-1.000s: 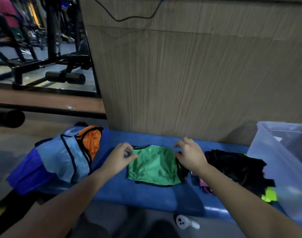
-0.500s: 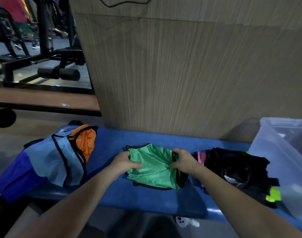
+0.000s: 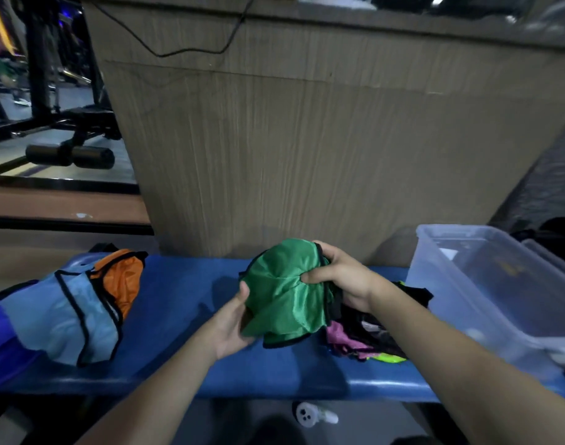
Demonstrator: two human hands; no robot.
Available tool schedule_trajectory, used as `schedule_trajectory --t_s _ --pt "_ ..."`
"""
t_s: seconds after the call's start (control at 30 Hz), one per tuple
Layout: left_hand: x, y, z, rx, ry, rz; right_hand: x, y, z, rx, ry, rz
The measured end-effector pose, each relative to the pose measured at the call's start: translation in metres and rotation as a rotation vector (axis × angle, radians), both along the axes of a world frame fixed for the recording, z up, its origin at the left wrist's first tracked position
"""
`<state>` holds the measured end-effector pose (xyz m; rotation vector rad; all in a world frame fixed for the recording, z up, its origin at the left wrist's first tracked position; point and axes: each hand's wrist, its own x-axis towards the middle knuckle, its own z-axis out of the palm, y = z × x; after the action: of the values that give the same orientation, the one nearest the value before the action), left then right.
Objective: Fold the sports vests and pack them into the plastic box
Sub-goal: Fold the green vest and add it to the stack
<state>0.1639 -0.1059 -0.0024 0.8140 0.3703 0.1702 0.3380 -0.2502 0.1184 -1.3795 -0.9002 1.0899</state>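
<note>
Above the middle of the padded blue counter [image 3: 184,316], a folded shiny green vest with black trim [image 3: 284,297] was held up between both hands. Right hand [image 3: 342,277] had its grip curled round the bundle's far right edge; left hand [image 3: 233,326] cupped its near left side, thumb on the cloth. At far right stood a clear plastic box [image 3: 486,284].

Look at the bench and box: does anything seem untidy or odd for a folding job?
Yes. The green vest is bunched into a ball between the left hand and right hand, not flat. Dark, pink and yellow clothes lie in a crumpled heap beside the plastic box.
</note>
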Motion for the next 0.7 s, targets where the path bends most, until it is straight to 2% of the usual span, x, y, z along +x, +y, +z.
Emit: schedule_trajectory --t_s 0.13,0.23,0.43,0.5,0.6,0.7 --pt "0.029 -0.029 0.025 -0.032 0.019 -0.015 0.023 -0.038 0.021 0.022 0.075 -0.008" --pt "0.044 -0.050 0.046 0.038 0.081 -0.006 0.045 -0.063 0.029 -0.002 0.007 -0.076" --pt "0.076 -0.073 0.073 0.424 0.265 0.076 0.082 -0.099 0.027 -0.273 -0.426 -0.266" --pt "0.095 -0.074 0.074 0.474 0.301 0.125 0.095 -0.100 0.021 -0.354 -0.618 -0.325" --pt "0.126 -0.079 0.074 0.564 0.355 0.166 0.112 -0.099 0.012 -0.526 -1.024 -0.347" --pt "0.150 -0.090 0.064 0.549 0.337 0.160 0.120 -0.104 0.001 -0.696 -1.302 -0.358"
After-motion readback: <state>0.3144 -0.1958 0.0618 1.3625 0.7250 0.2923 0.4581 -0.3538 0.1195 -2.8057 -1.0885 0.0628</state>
